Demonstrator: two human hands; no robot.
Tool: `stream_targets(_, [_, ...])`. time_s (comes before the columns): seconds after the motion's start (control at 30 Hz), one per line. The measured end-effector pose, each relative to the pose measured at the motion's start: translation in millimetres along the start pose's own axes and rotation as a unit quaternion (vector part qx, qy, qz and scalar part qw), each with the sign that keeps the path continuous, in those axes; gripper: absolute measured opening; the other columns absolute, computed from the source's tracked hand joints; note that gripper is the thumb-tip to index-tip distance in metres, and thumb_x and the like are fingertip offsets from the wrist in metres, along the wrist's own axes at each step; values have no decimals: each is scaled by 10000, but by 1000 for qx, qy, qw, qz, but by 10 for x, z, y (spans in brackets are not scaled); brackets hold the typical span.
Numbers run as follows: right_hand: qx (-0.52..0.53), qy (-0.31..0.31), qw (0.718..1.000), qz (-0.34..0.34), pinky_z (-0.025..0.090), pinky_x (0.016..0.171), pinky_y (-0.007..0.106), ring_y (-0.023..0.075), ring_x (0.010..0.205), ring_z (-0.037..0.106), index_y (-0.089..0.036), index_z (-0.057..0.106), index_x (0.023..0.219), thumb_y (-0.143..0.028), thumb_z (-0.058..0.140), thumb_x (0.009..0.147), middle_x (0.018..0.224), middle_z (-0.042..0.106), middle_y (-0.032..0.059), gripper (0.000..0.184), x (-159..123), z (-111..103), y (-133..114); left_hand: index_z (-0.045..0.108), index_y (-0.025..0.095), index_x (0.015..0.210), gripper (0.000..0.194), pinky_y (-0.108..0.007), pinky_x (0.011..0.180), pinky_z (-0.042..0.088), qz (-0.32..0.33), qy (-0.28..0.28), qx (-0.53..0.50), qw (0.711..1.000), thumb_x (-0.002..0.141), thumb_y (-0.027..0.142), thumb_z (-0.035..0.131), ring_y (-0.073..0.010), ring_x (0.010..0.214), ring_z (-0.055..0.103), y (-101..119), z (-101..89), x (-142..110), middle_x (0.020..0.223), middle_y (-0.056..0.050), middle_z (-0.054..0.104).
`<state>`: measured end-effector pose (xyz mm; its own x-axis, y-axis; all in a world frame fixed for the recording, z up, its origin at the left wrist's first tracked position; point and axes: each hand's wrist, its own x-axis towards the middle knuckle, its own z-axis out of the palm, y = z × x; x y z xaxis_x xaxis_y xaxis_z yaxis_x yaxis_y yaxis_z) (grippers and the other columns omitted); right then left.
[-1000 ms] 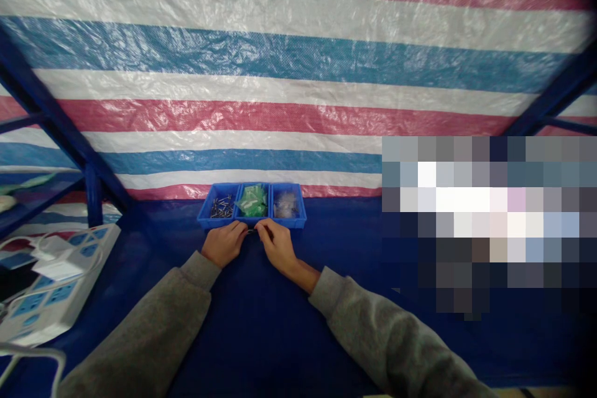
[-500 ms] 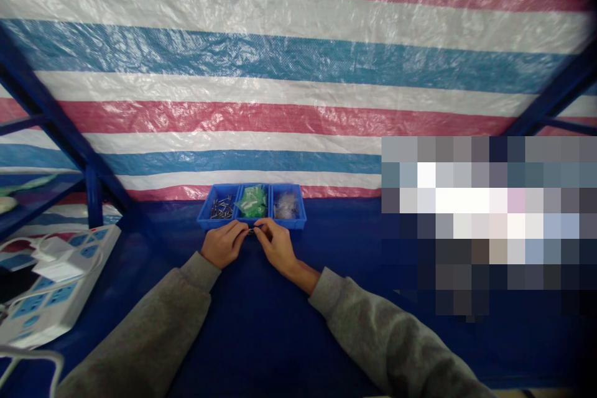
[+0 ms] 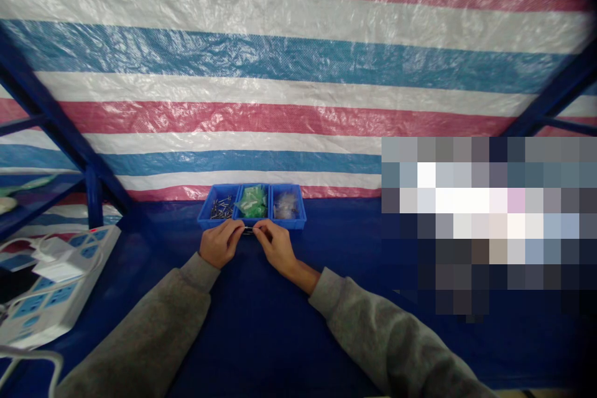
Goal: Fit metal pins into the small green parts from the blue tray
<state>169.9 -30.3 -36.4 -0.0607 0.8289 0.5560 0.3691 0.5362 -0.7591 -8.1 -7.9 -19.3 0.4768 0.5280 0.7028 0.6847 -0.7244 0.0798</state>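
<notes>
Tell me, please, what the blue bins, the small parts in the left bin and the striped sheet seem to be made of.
Blue bins: probably moulded plastic, smooth; the even colour and crisp rims suggest it.
Small parts: likely metal, as they look silvery and catch light.
Striped sheet: apparently woven plastic, glossy, given its crinkled highlights and fine mesh.

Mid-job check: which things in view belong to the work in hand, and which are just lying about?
Work in hand, judging by position:
thin metal piece, between left hand and right hand
probably the blue tray, with metal parts, green packaging, translucent material

Apparently just lying about:
power strip
white adapter

Pixelated area: cannot tell.
</notes>
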Motion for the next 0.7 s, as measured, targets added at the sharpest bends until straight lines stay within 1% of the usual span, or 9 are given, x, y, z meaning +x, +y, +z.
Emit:
stream_targets(0.23, [11, 0, 1000, -3, 404, 628, 221, 125, 626, 540, -172, 599, 853, -323, 422, 910, 717, 603, 9, 239, 4, -11, -13, 580, 166, 898, 140, -232, 694, 470, 10, -16, -2, 1000, 887, 214, 450, -134, 742, 631, 23, -23, 18, 808, -35, 659])
stream_targets(0.33, [4, -5, 1000, -2, 394, 610, 219, 120, 600, 519, -174, 588, 788, -332, 399, 917, 667, 573, 0, 278, 1, -18, -20, 583, 165, 878, 161, -218, 673, 467, -1, -13, -2, 1000, 891, 253, 449, -123, 710, 625, 36, -39, 30, 784, -31, 655])
stream_targets(0.43, [1, -11, 1000, -4, 379, 597, 216, 112, 581, 504, -178, 566, 733, -330, 373, 929, 628, 534, -11, 314, -4, -28, -27, 578, 165, 912, 161, -209, 651, 463, -17, -15, -17, 1000, 886, 282, 471, -110, 673, 614, 41, -33, 34, 803, -31, 654])
stream_targets(0.57, [-2, -14, 1000, 5, 369, 589, 214, 106, 568, 503, -181, 549, 695, -340, 338, 944, 602, 517, -17, 363, -6, -33, -28, 579, 173, 900, 184, -210, 678, 471, -14, -32, -45, 998, 904, 289, 437, -119, 745, 620, 24, 0, 31, 823, -37, 652])
stream_targets(0.7, [1, -18, 1000, 9, 370, 589, 214, 104, 560, 502, -179, 538, 642, -372, 342, 941, 587, 512, -17, 406, -7, -31, -29, 576, 167, 838, 213, -218, 674, 469, -15, -32, -57, 998, 914, 278, 411, -122, 730, 605, 12, 8, 31, 777, -37, 632])
